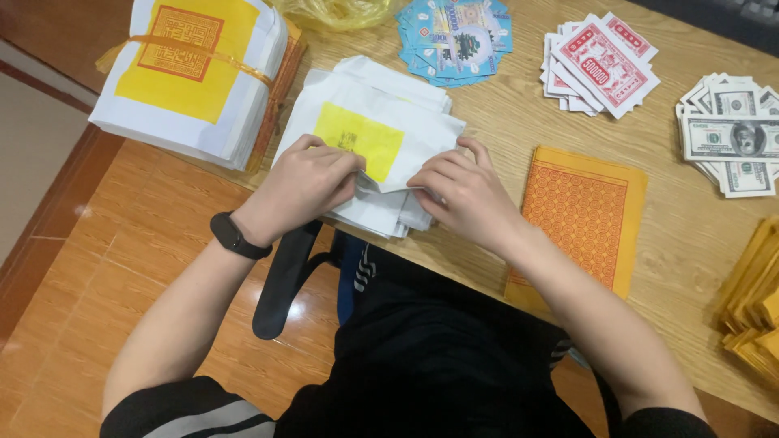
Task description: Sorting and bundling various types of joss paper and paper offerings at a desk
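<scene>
A stack of white paper sheets (369, 105) with a yellow square printed on top lies at the near edge of the wooden table (690, 243). My left hand (304, 182) presses on the sheet's left side, fingertips at the yellow square. My right hand (462, 191) pinches the folded lower right corner of the top sheet. A black band sits on my left wrist.
A thick bundle of white and yellow paper (191, 73) tied with an orange band lies at the left. Blue notes (454, 36), red notes (600, 65), grey banknote-like paper (730, 138), an orange patterned sheet (580, 215) and gold folded papers (755, 300) are spread on the table.
</scene>
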